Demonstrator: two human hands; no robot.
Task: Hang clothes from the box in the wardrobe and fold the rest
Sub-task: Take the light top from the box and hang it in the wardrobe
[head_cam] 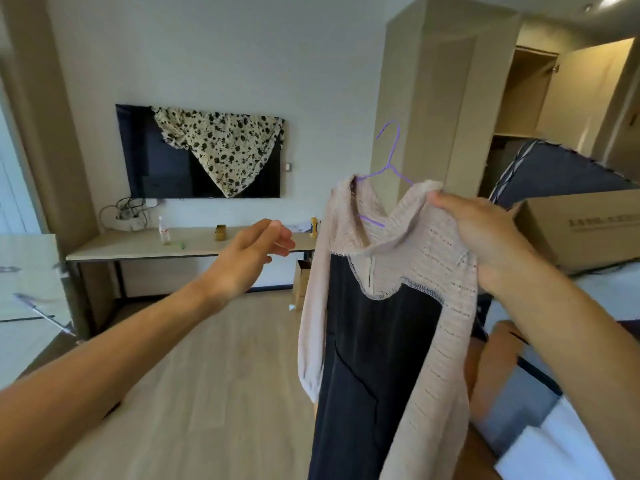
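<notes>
1. Gripping the sweater (388,341) at its shoulder, the right hand (485,233) holds it hanging lengthwise on a purple hanger (389,165), centre-right of frame.
2. The left hand (249,258) has relaxed, empty fingers (280,237), just left of the sweater.
3. The open wardrobe (526,91) is at upper right, nearer the right hand.

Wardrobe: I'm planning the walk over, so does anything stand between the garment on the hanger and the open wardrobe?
Yes. A large cardboard box and a dark bulky item behind it lie between the garment, held by the right hand, and the wardrobe at the back right.
</notes>
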